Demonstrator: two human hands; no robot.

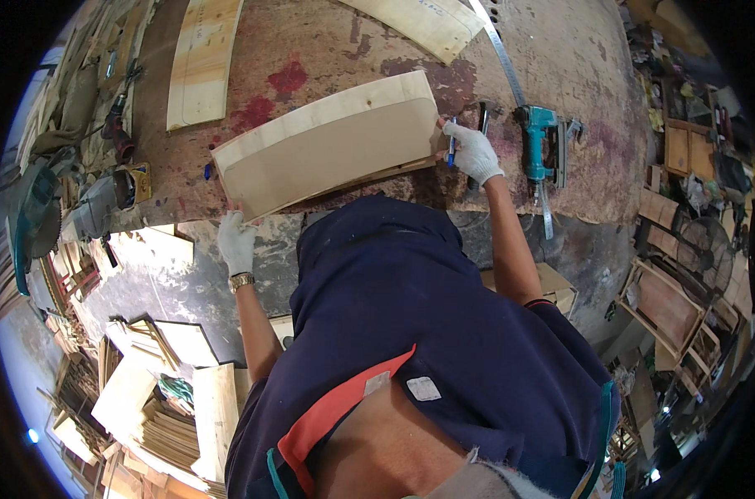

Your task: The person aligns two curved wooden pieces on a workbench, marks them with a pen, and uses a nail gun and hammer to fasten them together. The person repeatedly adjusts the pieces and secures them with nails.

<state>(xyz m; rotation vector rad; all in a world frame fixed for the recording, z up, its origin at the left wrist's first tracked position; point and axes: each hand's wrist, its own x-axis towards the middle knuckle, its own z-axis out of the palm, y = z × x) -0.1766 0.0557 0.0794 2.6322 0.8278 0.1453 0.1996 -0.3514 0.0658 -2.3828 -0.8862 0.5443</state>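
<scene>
A curved wooden panel [336,150], pale along its far edge and tan on the face toward me, lies across the near part of the stained workbench [311,50]. My left hand [237,241], in a white glove with bare fingertips, grips its lower left corner. At the panel's right end my right hand [473,154], gloved the same way, has its fingers closed on the edge, and a blue pen [452,143] sticks out beside those fingers. Another thin board edge shows under the panel's near side. A teal nail gun [539,141] lies to the right of my right hand.
Flat wooden pieces lie at the far left [204,62] and far middle [419,23] of the bench. A metal ruler [502,54] extends beside the nail gun. A circular saw [41,212] stands at left. Stacked boards [165,424] fill the floor at lower left; a fan [703,245] stands right.
</scene>
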